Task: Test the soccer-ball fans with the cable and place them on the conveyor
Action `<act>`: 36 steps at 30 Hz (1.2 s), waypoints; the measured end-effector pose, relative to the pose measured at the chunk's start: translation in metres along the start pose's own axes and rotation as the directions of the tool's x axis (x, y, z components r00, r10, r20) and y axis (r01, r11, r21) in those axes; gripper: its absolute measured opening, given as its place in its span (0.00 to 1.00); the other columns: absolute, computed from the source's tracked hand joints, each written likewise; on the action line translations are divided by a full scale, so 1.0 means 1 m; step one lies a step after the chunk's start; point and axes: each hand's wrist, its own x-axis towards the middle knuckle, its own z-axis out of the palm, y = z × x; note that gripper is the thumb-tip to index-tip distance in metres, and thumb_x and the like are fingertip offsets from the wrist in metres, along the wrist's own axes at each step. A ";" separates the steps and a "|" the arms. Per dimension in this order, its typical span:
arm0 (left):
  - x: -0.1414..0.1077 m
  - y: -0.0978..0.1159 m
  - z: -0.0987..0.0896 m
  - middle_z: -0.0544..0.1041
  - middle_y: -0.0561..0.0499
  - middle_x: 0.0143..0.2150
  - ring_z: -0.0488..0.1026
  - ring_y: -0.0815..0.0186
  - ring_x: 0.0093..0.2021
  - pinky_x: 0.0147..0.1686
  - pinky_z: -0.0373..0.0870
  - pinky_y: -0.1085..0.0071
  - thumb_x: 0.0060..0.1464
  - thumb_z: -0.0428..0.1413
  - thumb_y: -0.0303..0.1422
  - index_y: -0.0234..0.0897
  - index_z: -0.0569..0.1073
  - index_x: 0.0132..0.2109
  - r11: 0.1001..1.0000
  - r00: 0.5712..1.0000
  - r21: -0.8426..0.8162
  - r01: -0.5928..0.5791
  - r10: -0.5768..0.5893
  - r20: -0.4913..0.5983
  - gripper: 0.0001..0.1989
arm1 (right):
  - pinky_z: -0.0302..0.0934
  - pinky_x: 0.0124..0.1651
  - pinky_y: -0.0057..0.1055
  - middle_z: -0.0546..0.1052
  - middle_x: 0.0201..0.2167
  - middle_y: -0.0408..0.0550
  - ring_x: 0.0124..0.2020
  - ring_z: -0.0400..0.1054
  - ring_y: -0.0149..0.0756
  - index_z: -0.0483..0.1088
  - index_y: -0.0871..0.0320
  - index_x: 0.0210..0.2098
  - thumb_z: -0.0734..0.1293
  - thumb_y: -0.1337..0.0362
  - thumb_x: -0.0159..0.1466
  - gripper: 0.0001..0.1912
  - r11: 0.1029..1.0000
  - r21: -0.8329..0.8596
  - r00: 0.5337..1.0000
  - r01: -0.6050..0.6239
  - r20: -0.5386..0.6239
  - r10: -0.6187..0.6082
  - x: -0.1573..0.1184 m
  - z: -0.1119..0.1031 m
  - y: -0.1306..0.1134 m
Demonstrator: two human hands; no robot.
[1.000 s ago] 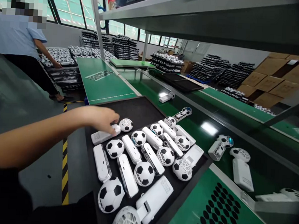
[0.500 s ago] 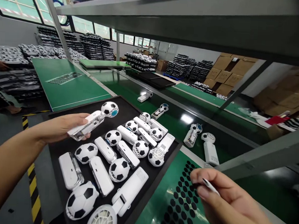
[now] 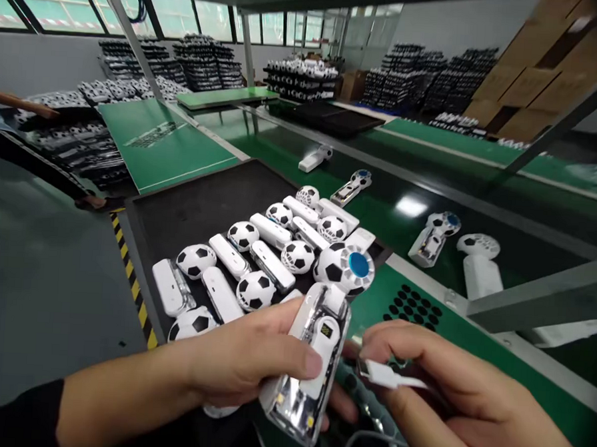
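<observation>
My left hand [image 3: 251,361] grips a handheld fan [image 3: 303,377] with a clear casing and a white inner body. Its soccer-ball head [image 3: 343,269] with a blue centre points away from me. My right hand [image 3: 449,398] pinches a white USB cable plug [image 3: 378,373] between fingers and thumb, close to the fan's casing. The plug and the casing look apart, though the fan's lower end is partly hidden by my fingers. Beyond my hands, several similar fans [image 3: 256,274] lie in rows on a black tray [image 3: 194,205].
The tray's near corner lies under my hands, beside a green perforated bench [image 3: 414,306]. More fans [image 3: 430,240] stand on a dark green belt [image 3: 528,229] to the right. A co-worker's arm [image 3: 29,106] shows at far left, near stacked packs [image 3: 207,65].
My left hand has come from over the tray towards me, carrying the fan. My right hand has brought the white plug close to the casing. The view has tilted and shifted.
</observation>
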 end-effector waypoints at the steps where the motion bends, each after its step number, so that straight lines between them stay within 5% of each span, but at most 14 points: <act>1: 0.000 0.000 -0.001 0.77 0.46 0.44 0.77 0.64 0.41 0.35 0.74 0.74 0.49 0.63 0.30 0.40 0.66 0.57 0.998 1.000 0.063 -0.009 0.009 -0.007 0.27 | 0.66 0.26 0.21 0.78 0.30 0.38 0.29 0.74 0.31 0.71 0.47 0.35 0.61 0.71 0.62 0.12 0.997 -0.051 0.998 0.059 0.039 -0.057 0.002 0.000 0.003; 4: -0.001 0.001 -0.003 0.75 0.51 0.44 0.76 0.66 0.41 0.34 0.73 0.76 0.48 0.62 0.23 0.50 0.53 0.66 0.976 0.999 0.216 0.026 -0.017 -0.043 0.43 | 0.67 0.28 0.20 0.78 0.31 0.36 0.30 0.75 0.29 0.71 0.47 0.37 0.60 0.73 0.63 0.14 0.971 -0.181 0.988 0.155 0.051 -0.148 0.004 0.005 0.012; 7: -0.004 0.003 -0.002 0.75 0.53 0.41 0.76 0.67 0.38 0.30 0.71 0.77 0.48 0.59 0.20 0.53 0.47 0.69 0.957 0.995 0.280 0.079 -0.060 -0.075 0.47 | 0.68 0.30 0.19 0.79 0.40 0.38 0.39 0.76 0.32 0.69 0.45 0.44 0.62 0.74 0.64 0.17 0.936 -0.288 0.976 0.205 -0.008 -0.216 0.003 0.009 0.018; 10: -0.006 0.002 -0.002 0.74 0.52 0.41 0.75 0.67 0.38 0.30 0.71 0.77 0.48 0.58 0.20 0.53 0.46 0.69 0.943 0.994 0.321 0.091 -0.069 -0.082 0.47 | 0.68 0.31 0.17 0.78 0.42 0.38 0.42 0.76 0.32 0.67 0.44 0.45 0.63 0.73 0.63 0.17 0.903 -0.373 0.968 0.215 -0.044 -0.248 0.002 0.010 0.018; 19: -0.005 -0.003 -0.001 0.72 0.52 0.43 0.72 0.67 0.39 0.33 0.70 0.77 0.45 0.59 0.19 0.53 0.46 0.70 0.897 0.997 0.441 0.032 0.004 -0.080 0.51 | 0.69 0.35 0.16 0.80 0.41 0.36 0.39 0.78 0.31 0.68 0.45 0.42 0.61 0.73 0.63 0.16 0.885 -0.371 0.959 0.282 0.092 -0.267 0.005 0.000 0.010; 24: -0.005 -0.003 0.000 0.70 0.54 0.41 0.67 0.73 0.31 0.26 0.65 0.81 0.45 0.60 0.20 0.54 0.48 0.69 0.842 0.994 0.540 0.016 0.047 -0.102 0.49 | 0.68 0.35 0.14 0.79 0.42 0.35 0.39 0.77 0.28 0.66 0.43 0.45 0.61 0.76 0.60 0.21 0.852 -0.419 0.948 0.314 0.092 -0.304 0.001 0.004 0.011; 29: -0.005 -0.007 0.000 0.70 0.54 0.41 0.68 0.73 0.31 0.27 0.66 0.81 0.45 0.57 0.18 0.52 0.49 0.70 0.784 0.987 0.618 -0.062 0.141 -0.080 0.49 | 0.65 0.25 0.17 0.80 0.35 0.33 0.32 0.76 0.28 0.67 0.44 0.42 0.62 0.74 0.56 0.20 0.836 -0.486 0.961 0.255 0.033 -0.274 0.000 0.009 0.008; 36: -0.004 -0.010 0.002 0.72 0.50 0.45 0.72 0.68 0.34 0.28 0.70 0.77 0.44 0.59 0.22 0.48 0.44 0.71 0.708 0.984 0.705 0.040 0.093 -0.150 0.51 | 0.50 0.09 0.22 0.72 0.16 0.32 0.11 0.63 0.27 0.69 0.47 0.32 0.67 0.68 0.53 0.09 0.817 -0.576 0.981 -0.004 -0.160 -0.108 -0.008 0.020 0.017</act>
